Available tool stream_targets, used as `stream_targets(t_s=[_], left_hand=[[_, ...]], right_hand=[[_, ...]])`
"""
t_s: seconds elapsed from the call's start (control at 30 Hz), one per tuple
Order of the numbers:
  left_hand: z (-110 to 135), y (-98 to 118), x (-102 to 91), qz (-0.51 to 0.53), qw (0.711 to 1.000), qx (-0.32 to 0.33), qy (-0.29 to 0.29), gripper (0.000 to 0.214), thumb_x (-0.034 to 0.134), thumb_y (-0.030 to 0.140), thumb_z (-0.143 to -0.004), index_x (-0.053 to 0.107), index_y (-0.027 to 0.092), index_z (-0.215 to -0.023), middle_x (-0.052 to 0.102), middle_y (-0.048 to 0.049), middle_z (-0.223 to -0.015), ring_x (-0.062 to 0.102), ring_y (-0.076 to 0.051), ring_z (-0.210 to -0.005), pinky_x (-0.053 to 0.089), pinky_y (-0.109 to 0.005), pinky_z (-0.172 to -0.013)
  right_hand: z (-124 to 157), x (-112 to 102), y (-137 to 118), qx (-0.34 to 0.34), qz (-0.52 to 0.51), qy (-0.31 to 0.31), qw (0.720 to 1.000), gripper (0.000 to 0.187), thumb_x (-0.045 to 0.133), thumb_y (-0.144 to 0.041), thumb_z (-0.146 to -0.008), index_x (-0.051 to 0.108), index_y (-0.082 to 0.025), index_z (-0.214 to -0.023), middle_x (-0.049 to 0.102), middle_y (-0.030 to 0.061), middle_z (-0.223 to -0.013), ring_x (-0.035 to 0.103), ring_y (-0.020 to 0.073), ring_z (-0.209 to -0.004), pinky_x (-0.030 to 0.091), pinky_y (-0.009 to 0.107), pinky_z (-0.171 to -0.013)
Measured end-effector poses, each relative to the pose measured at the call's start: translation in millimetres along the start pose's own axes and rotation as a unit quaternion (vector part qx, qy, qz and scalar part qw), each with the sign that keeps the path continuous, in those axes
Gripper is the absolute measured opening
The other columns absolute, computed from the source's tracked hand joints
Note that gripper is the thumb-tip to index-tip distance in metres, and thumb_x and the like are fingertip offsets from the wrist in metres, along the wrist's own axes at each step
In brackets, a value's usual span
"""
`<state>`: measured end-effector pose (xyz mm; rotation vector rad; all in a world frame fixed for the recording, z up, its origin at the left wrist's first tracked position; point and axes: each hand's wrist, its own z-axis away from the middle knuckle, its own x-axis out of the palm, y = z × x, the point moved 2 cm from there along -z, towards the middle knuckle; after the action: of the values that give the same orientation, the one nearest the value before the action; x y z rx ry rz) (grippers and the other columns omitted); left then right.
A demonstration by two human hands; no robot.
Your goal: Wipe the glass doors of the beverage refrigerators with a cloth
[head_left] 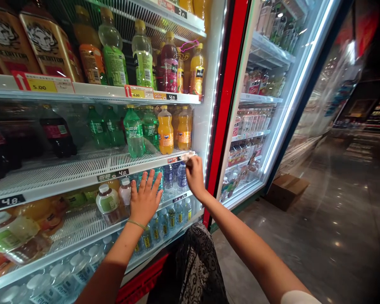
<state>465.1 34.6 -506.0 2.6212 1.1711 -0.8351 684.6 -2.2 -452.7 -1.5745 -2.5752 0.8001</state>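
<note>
My right hand is closed on a small, crumpled whitish cloth. It holds the cloth against the right end of the front edge of a fridge shelf, beside a price label. My left hand is open with its fingers spread, in front of the bottles below that shelf; whether it touches anything I cannot tell. Green soda bottles and orange soda bottles stand on the shelf above my hands. Just left of my left hand is a white-capped bottle.
Small water bottles line the bottom shelf. A red door frame divides this fridge from another lit fridge on the right. On the shiny floor sits a cardboard box. My patterned knee is close to the fridge.
</note>
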Motion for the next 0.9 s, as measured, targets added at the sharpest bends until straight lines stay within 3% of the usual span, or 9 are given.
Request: stream_targets(t_s=[0.07,0.13,0.33,0.43,0.5,0.6,0.7,0.83,0.9], left_hand=[[0,0,-1.0,-0.003,1.000,0.001,-0.001,0.080,0.057,0.042,-0.100,0.011,0.035,-0.164,0.021,-0.0054,-0.170,0.008,-0.024,-0.160,-0.011,-0.054,-0.129],[0,0,-2.0,-0.005,1.000,0.004,-0.002,0.079,0.057,0.042,-0.100,0.011,0.035,-0.164,0.021,-0.0055,-0.170,0.006,-0.023,-0.160,-0.012,-0.053,-0.129],[0,0,-0.8,-0.001,1.000,0.003,-0.010,0.081,0.058,0.040,-0.099,0.011,0.034,-0.164,0.020,-0.0065,-0.170,0.006,-0.024,-0.160,-0.013,-0.054,-0.128],[0,1,1.7,0.004,1.000,-0.003,-0.011,0.083,0.059,0.038,-0.099,0.009,0.034,-0.165,0.018,-0.0077,-0.171,0.005,-0.027,-0.160,-0.013,-0.058,-0.128],[1,2,2.5,0.009,1.000,-0.007,-0.011,0.083,0.059,0.038,-0.098,0.009,0.035,-0.164,0.016,-0.0078,-0.171,0.006,-0.028,-0.160,-0.011,-0.060,-0.128],[1,1,1.9,0.019,1.000,-0.009,-0.016,0.081,0.058,0.038,-0.099,0.010,0.036,-0.164,0.016,-0.0061,-0.171,0.007,-0.028,-0.160,-0.010,-0.061,-0.128],[1,0,0.5,0.022,0.999,-0.009,-0.023,0.081,0.057,0.038,-0.099,0.009,0.037,-0.164,0.016,-0.0052,-0.171,0.008,-0.028,-0.160,-0.009,-0.061,-0.128],[1,0,0.8,0.023,0.999,-0.009,-0.026,0.081,0.057,0.038,-0.099,0.009,0.036,-0.164,0.015,-0.0060,-0.171,0.007,-0.029,-0.160,-0.010,-0.061,-0.128],[1,1,2.2,0.026,0.999,-0.012,-0.029,0.082,0.057,0.037,-0.099,0.008,0.037,-0.164,0.013,-0.0060,-0.171,0.006,-0.029,-0.160,-0.011,-0.062,-0.127]], right_hand=[[6,4,-7,-0.039,0.001,-0.049,0.998,0.044,0.044,-0.008,-0.088,0.060,-0.024,-0.125,0.057,0.0092,-0.121,0.054,0.0237,-0.113,0.048,0.036,-0.100],[5,-3,4,-0.043,0.000,-0.051,0.998,0.044,0.045,-0.008,-0.088,0.060,-0.024,-0.126,0.057,0.0091,-0.122,0.055,0.0239,-0.114,0.047,0.037,-0.101],[-17,-48,74,0.120,0.005,0.110,0.987,0.034,0.049,-0.014,-0.086,0.061,-0.021,-0.117,0.054,0.0103,-0.116,0.055,0.0241,-0.113,0.045,0.041,-0.106],[-6,-41,70,0.155,0.004,0.117,0.981,0.029,0.047,-0.015,-0.087,0.060,-0.022,-0.113,0.053,0.0088,-0.112,0.056,0.0225,-0.107,0.047,0.040,-0.102],[10,-22,49,0.113,0.006,0.080,0.990,0.029,0.045,-0.013,-0.089,0.059,-0.021,-0.113,0.053,0.0100,-0.113,0.055,0.0228,-0.108,0.048,0.040,-0.102],[32,2,20,-0.002,0.008,-0.043,0.999,0.035,0.042,-0.008,-0.091,0.060,-0.022,-0.118,0.055,0.0115,-0.121,0.053,0.0244,-0.115,0.047,0.041,-0.104],[33,-2,26,-0.037,0.010,-0.093,0.995,0.038,0.043,-0.007,-0.089,0.062,-0.024,-0.117,0.057,0.0103,-0.121,0.054,0.0244,-0.115,0.048,0.042,-0.103],[12,-40,80,0.078,0.025,0.022,0.996,0.037,0.047,-0.010,-0.084,0.060,-0.022,-0.118,0.052,0.0103,-0.118,0.055,0.0231,-0.112,0.046,0.042,-0.105],[12,-49,97,0.124,0.027,0.054,0.990,0.038,0.048,-0.013,-0.084,0.058,-0.022,-0.120,0.050,0.0096,-0.119,0.055,0.0222,-0.111,0.045,0.042,-0.106]])
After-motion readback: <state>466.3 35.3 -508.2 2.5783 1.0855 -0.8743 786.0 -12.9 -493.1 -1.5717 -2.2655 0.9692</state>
